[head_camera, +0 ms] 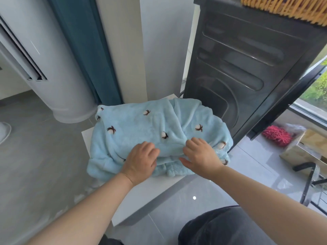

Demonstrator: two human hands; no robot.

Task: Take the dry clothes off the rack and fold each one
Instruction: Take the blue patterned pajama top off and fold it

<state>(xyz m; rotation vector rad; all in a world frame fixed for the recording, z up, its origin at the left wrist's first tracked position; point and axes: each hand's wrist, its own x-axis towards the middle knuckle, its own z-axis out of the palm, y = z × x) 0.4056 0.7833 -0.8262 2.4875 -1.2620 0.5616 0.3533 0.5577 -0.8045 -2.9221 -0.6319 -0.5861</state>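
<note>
Knee (221,225) up front; left hand (141,160) and right hand (200,154) grip the fleece (141,124) with curled fingers (151,147), looks half-folded on the bench (159,191).

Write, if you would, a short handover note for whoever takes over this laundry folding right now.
Left hand: grips the near part of the blue fleece garment.
Right hand: grips a bunched fold of it, close beside the left.
The garment lies on the white table, partly folded, with its right side doubled over.
Done: this piece is off the rack.
Left: finish folding it. No other clothes are clearly in view, so check for more.
</note>
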